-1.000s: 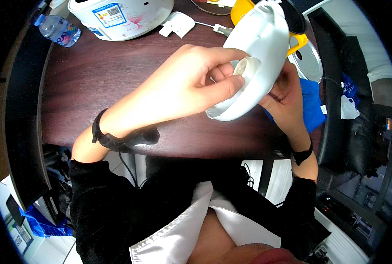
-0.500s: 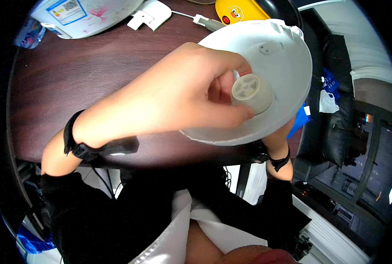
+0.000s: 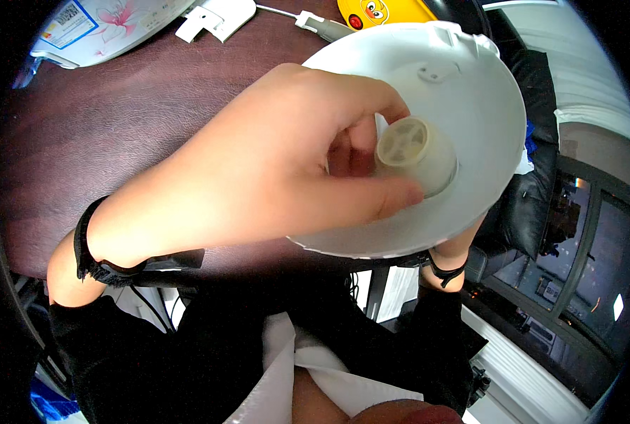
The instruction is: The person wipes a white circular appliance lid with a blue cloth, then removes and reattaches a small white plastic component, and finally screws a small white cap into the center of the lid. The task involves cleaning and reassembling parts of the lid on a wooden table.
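A white, shallow dome-shaped plastic lid (image 3: 488,134) is held tilted above the table's near right part, its hollow side facing me. From its middle stands a round, translucent whitish steam valve (image 3: 415,152) with a slotted end. My left hand (image 3: 301,148) is curled round this valve, the thumb on its near side and the index finger on its far side; the other fingers bend in behind. My right hand (image 3: 465,239) comes up behind the lid and supports it from below; its fingers are hidden there, and only the wrist area shows.
A dark reddish-brown leather-like table top (image 3: 138,120) lies under my left arm. At the far left stands a white appliance body (image 3: 127,32) with pink flowers, beside a white plastic piece (image 3: 219,18) and a grey-handled screwdriver (image 3: 322,27). A yellow object (image 3: 393,13) with a cartoon duck is behind the lid.
The lid looks slightly larger, lower and farther right, and more of the steam valve's side shows. My left hand has kept its grip. The view has shifted a little.
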### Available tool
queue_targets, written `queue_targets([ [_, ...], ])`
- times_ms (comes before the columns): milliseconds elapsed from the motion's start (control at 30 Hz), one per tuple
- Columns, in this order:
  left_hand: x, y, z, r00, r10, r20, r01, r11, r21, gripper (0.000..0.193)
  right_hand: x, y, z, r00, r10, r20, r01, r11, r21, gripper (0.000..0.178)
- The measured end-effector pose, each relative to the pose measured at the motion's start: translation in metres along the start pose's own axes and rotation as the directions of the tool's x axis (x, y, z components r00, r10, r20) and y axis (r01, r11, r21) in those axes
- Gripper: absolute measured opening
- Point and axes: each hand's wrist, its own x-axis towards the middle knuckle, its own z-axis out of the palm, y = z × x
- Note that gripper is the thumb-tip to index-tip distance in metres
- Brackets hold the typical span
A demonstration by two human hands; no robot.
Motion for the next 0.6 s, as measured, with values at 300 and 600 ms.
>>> queue_targets([
  [300, 0.012, 0.003, 0.014, 0.986, 0.086, -0.141, -0.101, 0.99, -0.101, 0.044, 0.022, -0.012, 0.015, 0.994, 0.074, -0.076, -0.025, 0.856, 0.516, 0.05],
  [600, 0.014, -0.01, 0.015, 0.973, 0.113, -0.203, -0.158, 0.962, -0.223, 0.038, 0.034, 0.014, -0.001, 0.989, 0.139, -0.047, -0.1, 0.875, 0.474, 0.045],
])
